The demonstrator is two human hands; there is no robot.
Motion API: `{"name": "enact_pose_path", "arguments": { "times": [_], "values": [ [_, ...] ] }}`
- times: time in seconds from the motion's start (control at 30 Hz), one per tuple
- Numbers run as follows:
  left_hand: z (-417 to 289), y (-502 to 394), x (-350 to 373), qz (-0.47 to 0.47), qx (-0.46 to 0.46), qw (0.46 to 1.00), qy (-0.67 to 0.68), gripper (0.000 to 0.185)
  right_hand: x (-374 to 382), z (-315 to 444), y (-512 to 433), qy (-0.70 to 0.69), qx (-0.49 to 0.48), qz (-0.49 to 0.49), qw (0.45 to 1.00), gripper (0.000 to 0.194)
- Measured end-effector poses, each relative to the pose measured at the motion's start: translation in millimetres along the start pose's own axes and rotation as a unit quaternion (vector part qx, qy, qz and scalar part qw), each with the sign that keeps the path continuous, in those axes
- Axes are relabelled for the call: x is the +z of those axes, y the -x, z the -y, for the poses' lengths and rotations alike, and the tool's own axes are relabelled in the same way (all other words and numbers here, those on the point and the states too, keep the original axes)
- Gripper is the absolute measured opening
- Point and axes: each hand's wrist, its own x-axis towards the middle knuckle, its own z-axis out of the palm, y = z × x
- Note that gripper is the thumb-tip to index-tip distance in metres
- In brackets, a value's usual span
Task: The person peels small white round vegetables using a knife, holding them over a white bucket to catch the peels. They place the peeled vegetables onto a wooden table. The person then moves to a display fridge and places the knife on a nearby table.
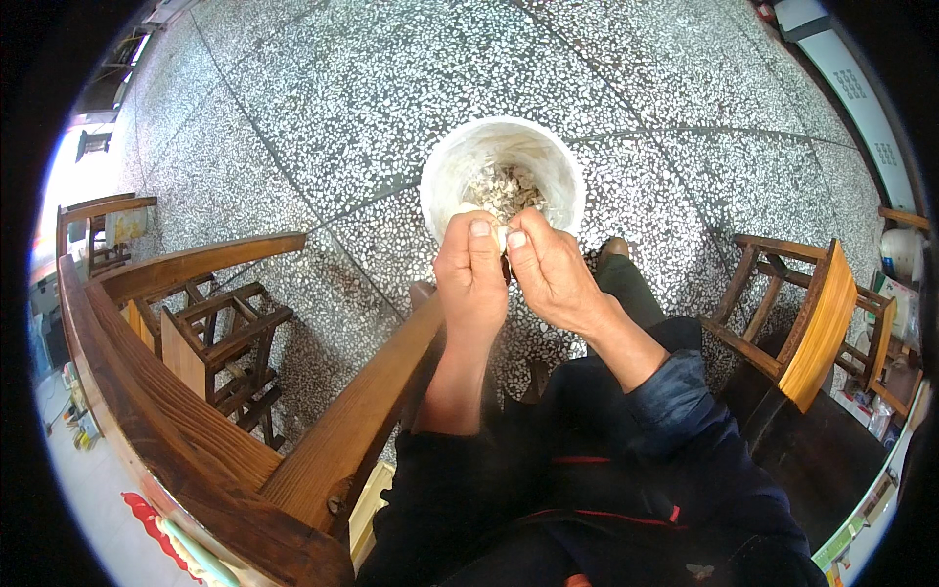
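My left hand (473,268) and my right hand (554,279) meet over the near rim of a white plastic bucket (447,165). Between the thumbs and fingertips they pinch a small white piece (502,238), possibly a peeled clove; the fingers hide most of it. A pale bit also shows past the left fingertips, too small to name. Dry, papery scraps (510,187) in white and brown lie at the bottom of the bucket, which stands on the floor.
Speckled terrazzo floor (352,110) surrounds the bucket. On my left, a wooden beam (359,418) slopes down beside my arm, with wooden stools (227,345) past it. Another wooden stool (803,315) is at my right. My shoe (615,248) is close to the bucket.
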Motion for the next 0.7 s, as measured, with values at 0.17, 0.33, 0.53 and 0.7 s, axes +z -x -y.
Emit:
{"name": "enact_pose_path", "arguments": {
  "times": [0.17, 0.33, 0.53, 0.7],
  "values": [
    [-2.9, 1.0, 0.9, 0.004, 0.032, 0.998, -0.047, 0.02, 0.3, -1.4, 0.5, -0.064, 0.027, 0.0, 0.998, 0.018],
    [-2.0, 3.7, 2.9, -0.008, 0.084, 0.993, -0.077, 0.02, 3.9, -3.0, 1.7, -0.193, 0.08, -0.012, 0.978, 0.019],
    [2.5, 1.1, 8.9, -0.041, 0.124, 0.987, -0.093, 0.019, 15.3, -0.6, 1.0, 0.03, -0.001, -0.13, 0.991, 0.019],
    [3.1, -0.2, 10.4, -0.032, 0.106, 0.991, -0.081, 0.02, 11.7, -0.6, -3.6, 0.07, 0.029, -0.139, 0.987, 0.018]
  ]
}}
